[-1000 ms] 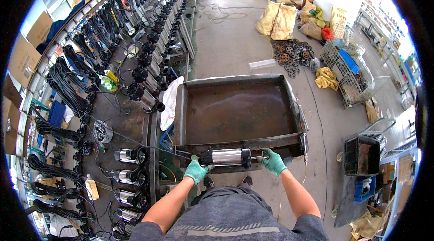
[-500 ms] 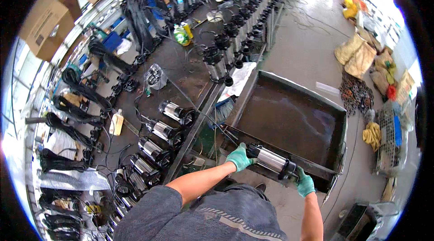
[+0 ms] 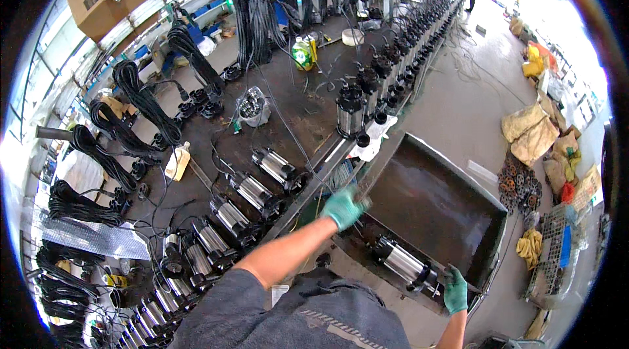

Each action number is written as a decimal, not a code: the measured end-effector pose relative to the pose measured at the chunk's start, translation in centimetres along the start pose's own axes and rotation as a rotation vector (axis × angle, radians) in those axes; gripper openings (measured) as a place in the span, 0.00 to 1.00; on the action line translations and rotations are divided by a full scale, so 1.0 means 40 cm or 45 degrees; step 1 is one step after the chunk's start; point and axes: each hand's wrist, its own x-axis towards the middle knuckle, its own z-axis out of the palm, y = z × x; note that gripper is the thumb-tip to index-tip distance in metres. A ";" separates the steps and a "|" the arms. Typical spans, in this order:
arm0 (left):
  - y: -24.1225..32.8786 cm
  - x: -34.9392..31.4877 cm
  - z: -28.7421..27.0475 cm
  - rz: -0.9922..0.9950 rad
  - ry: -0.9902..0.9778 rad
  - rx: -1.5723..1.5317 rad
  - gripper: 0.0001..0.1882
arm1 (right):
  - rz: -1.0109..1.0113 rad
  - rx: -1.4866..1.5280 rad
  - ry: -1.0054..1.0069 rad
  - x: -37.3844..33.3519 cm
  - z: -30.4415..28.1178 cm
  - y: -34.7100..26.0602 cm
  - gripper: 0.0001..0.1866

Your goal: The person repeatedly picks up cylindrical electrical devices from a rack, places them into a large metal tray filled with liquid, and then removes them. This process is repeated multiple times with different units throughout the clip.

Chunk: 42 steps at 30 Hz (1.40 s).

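Observation:
A silver cylindrical pump (image 3: 403, 262) with black ends lies on the near ledge of a dark metal water tank (image 3: 452, 167). My right hand (image 3: 456, 291), in a green glove, is beside the pump's right end with its fingers stretched out and nothing seen in them. My left hand (image 3: 343, 208), gloved the same way, is off the pump, over the tank's near left corner. Motion smears its fingers, so I cannot tell whether they hold anything. Partly behind that hand, a brush (image 3: 340, 175) stands between the workbench and the tank.
On the workbench (image 3: 288, 110) at left lie several similar pumps (image 3: 257, 193), black cable coils (image 3: 145, 101), a bag of metal parts (image 3: 253, 108) and a green bottle (image 3: 303, 54). Upright pumps (image 3: 351, 112) line its edge. Sacks (image 3: 529, 133) and a wire crate (image 3: 552, 251) stand at right.
My left hand has let go of the pump and moved up and away. The pump now rests on the ledge, and my right hand has come off its end. The view has shifted.

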 end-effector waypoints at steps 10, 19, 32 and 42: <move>-0.130 0.585 -0.905 0.060 1.487 0.230 0.46 | -0.271 -1.043 0.363 0.025 0.279 -0.117 0.20; -0.133 0.710 -1.007 -0.148 0.894 0.317 0.50 | -0.184 -1.033 0.395 0.036 0.277 -0.110 0.12; -0.039 0.375 -0.969 0.473 1.193 0.134 0.35 | -0.271 -1.049 0.347 0.020 0.267 -0.157 0.14; -0.127 0.332 -1.017 0.117 1.605 0.201 0.33 | -0.209 -1.085 0.311 0.013 0.270 -0.190 0.14</move>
